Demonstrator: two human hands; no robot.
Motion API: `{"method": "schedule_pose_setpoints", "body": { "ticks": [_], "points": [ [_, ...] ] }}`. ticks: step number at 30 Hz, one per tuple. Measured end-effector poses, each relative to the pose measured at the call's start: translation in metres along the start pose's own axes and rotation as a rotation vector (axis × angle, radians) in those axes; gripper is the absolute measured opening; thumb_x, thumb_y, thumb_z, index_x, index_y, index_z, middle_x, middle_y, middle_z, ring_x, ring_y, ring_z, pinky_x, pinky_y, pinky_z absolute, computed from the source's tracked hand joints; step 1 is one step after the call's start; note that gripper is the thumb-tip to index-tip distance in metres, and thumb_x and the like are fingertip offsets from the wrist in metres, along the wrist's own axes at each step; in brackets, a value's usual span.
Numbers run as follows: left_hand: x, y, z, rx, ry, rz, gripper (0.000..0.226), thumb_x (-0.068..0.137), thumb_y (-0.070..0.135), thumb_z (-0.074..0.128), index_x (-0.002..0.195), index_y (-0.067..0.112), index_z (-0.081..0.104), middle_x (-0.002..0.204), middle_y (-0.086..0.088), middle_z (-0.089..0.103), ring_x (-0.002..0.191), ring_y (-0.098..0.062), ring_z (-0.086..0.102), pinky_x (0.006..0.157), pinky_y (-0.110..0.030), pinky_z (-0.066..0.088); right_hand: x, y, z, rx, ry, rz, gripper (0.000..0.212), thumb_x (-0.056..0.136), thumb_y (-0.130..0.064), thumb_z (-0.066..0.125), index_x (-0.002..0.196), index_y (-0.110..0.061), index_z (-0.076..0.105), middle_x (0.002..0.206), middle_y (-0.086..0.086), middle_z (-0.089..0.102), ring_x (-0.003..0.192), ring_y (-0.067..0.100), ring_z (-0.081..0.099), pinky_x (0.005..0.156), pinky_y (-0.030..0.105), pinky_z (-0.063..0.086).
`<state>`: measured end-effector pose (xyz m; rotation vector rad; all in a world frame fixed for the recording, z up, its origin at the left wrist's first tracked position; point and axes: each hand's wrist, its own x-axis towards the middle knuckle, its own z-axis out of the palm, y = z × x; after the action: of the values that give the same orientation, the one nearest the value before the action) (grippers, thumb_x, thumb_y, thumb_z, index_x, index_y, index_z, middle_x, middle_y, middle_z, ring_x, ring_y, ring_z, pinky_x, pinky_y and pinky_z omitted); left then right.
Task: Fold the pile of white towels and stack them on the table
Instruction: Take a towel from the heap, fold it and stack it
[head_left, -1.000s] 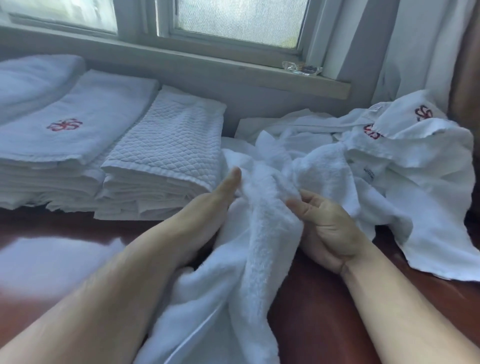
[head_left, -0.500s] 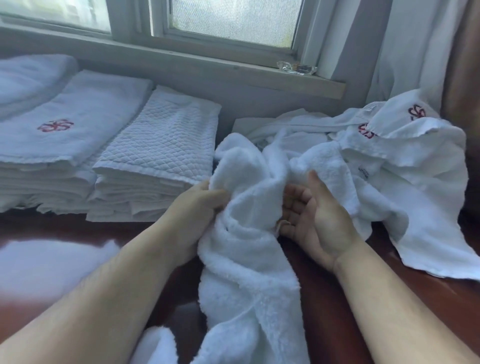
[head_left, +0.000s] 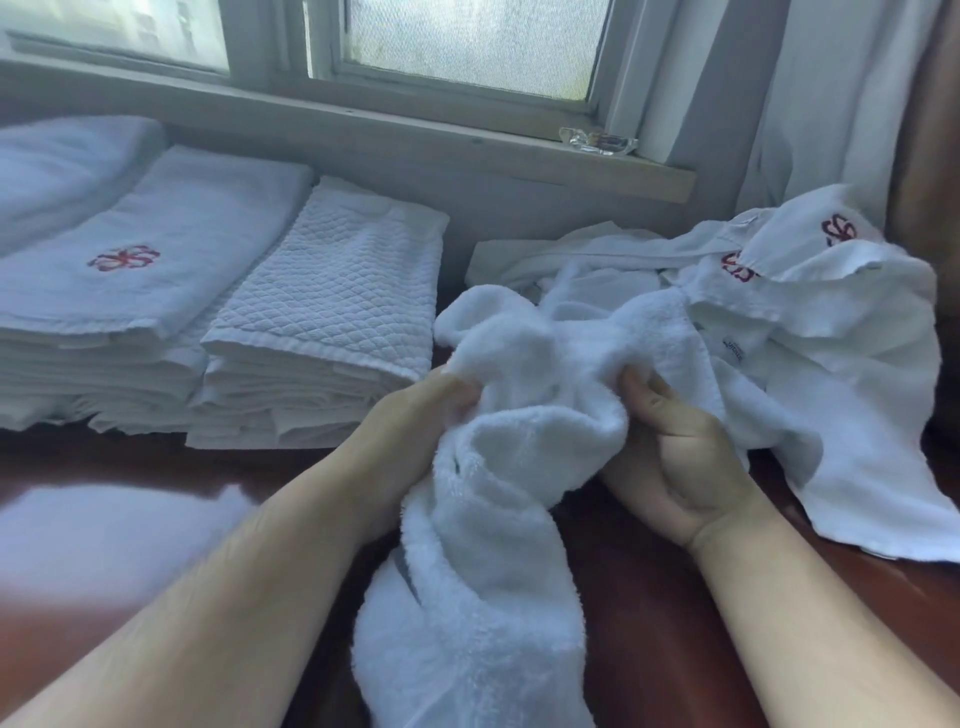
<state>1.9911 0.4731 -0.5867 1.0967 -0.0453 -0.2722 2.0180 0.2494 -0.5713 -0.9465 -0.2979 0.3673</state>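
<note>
Gripping fluffy white towel (head_left: 498, 467) in both hands — my left hand (head_left: 410, 436) bunches its left side, fingers buried in folds; my right hand (head_left: 675, 467) palm-up, fingers curled into cloth. Towel hangs crumpled over dark table (head_left: 649, 649). Unfolded pile (head_left: 810, 332) just right; folded stacks (head_left: 322, 332) left, below window sill (head_left: 395, 135).

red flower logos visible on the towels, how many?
3: one on the folded towel atop the left stack, two on the unfolded pile at right. Folds may hide more.
</note>
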Motion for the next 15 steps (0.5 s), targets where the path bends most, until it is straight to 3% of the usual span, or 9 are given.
{"method": "schedule_pose_setpoints", "body": {
  "ticks": [2, 4, 6, 8, 10, 12, 15],
  "points": [
    [0.000, -0.003, -0.001, 0.089, 0.000, 0.037, 0.034, 0.088, -0.001, 0.049, 0.060, 0.010, 0.066, 0.064, -0.011, 0.055, 0.046, -0.009, 0.058, 0.046, -0.013, 0.044, -0.003, -0.003, 0.004, 0.083, -0.020, 0.051, 0.052, 0.106, -0.028, 0.041, 0.151, -0.002, 0.040, 0.150, 0.023, 0.048, 0.140, 0.037, 0.047, 0.111, 0.049, 0.044],
    [0.005, 0.005, 0.006, -0.030, -0.050, -0.071, 0.026, 0.075, 0.020, 0.060, 0.089, 0.012, 0.080, 0.089, -0.016, 0.072, 0.074, -0.026, 0.071, 0.067, -0.033, 0.058, -0.007, -0.003, 0.006, 0.137, -0.053, 0.140, 0.055, 0.105, -0.033, 0.045, 0.151, -0.003, 0.043, 0.150, 0.021, 0.049, 0.140, 0.036, 0.046, 0.110, 0.050, 0.044],
    [0.001, 0.011, 0.000, -0.095, -0.184, -0.075, 0.062, 0.072, 0.038, 0.067, 0.127, 0.010, 0.068, 0.122, -0.017, 0.067, 0.104, -0.036, 0.067, 0.087, -0.045, 0.054, -0.009, 0.001, 0.006, 0.066, -0.044, 0.169, 0.050, 0.104, -0.033, 0.046, 0.143, -0.003, 0.054, 0.145, 0.021, 0.055, 0.135, 0.036, 0.052, 0.104, 0.048, 0.049],
    [0.004, 0.013, -0.002, -0.040, -0.200, -0.026, 0.071, 0.077, 0.036, 0.066, 0.145, 0.019, 0.053, 0.135, -0.012, 0.062, 0.113, -0.031, 0.065, 0.090, -0.042, 0.055, -0.008, 0.004, 0.006, -0.068, 0.059, 0.150, 0.053, 0.105, -0.043, 0.038, 0.137, -0.007, 0.062, 0.141, 0.019, 0.059, 0.131, 0.034, 0.056, 0.104, 0.047, 0.050],
    [0.008, 0.017, 0.000, 0.058, -0.200, 0.022, 0.071, 0.078, 0.013, 0.055, 0.146, 0.031, 0.051, 0.135, -0.008, 0.063, 0.111, -0.028, 0.068, 0.086, -0.039, 0.057, -0.007, 0.006, 0.007, -0.144, 0.113, 0.143, 0.069, 0.101, -0.064, 0.033, 0.139, -0.014, 0.061, 0.142, 0.016, 0.059, 0.132, 0.032, 0.057, 0.109, 0.049, 0.044],
    [0.007, 0.015, 0.002, 0.160, -0.362, 0.051, 0.068, 0.077, -0.004, 0.043, 0.135, 0.025, 0.061, 0.119, -0.012, 0.067, 0.100, -0.029, 0.067, 0.083, -0.037, 0.055, -0.009, 0.010, 0.007, -0.187, 0.188, 0.098, 0.075, 0.091, -0.074, 0.044, 0.136, -0.017, 0.063, 0.136, 0.015, 0.064, 0.124, 0.029, 0.062, 0.106, 0.051, 0.048],
    [0.005, 0.009, 0.010, 0.286, -0.448, -0.010, 0.061, 0.088, -0.012, 0.042, 0.126, 0.026, 0.070, 0.113, -0.010, 0.073, 0.099, -0.027, 0.070, 0.087, -0.037, 0.058, -0.014, 0.007, 0.016, -0.287, 0.109, -0.005, 0.041, 0.100, -0.053, 0.052, 0.101, -0.026, 0.082, 0.106, 0.005, 0.077, 0.099, 0.015, 0.073, 0.081, 0.032, 0.059]
  ]
}}
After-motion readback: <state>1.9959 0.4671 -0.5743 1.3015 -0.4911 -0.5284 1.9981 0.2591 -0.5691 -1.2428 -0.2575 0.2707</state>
